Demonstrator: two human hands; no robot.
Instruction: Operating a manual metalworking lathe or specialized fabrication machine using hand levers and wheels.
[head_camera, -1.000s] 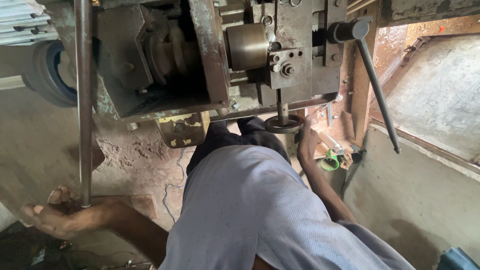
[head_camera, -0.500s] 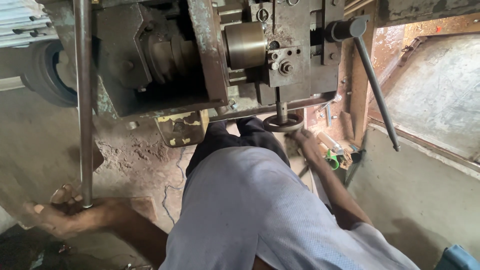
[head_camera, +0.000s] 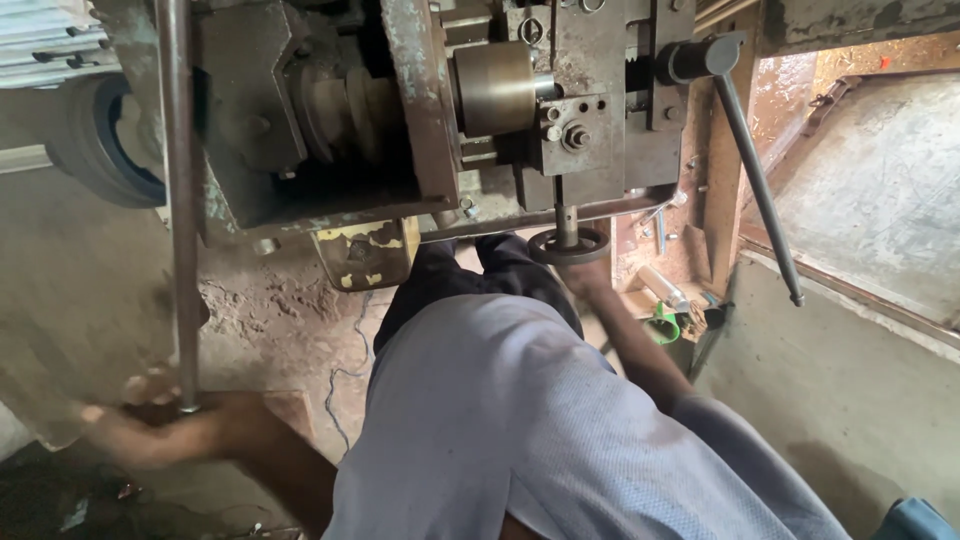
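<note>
A heavy, worn metal machine (head_camera: 420, 120) fills the top of the view. My left hand (head_camera: 150, 425), blurred, is closed around the lower end of a long upright steel rod (head_camera: 180, 200) at the lower left. My right hand (head_camera: 592, 280) reaches under the machine and grips the small dark handwheel (head_camera: 568, 246) on a short vertical shaft. My light grey shirt (head_camera: 520, 430) and dark trousers (head_camera: 470, 275) cover the middle of the view and hide the floor below.
A long lever with a dark handle (head_camera: 755, 170) slants down on the right. A brass-coloured cylinder (head_camera: 495, 88) sits on the machine front. A green object (head_camera: 665, 325) and small metal parts lie by my right arm. A tyre (head_camera: 90, 140) stands at the left; a concrete wall (head_camera: 870, 200) at the right.
My left hand has shifted slightly at the rod's foot and is now blurred. My right hand stays at the handwheel, its forearm a little lower.
</note>
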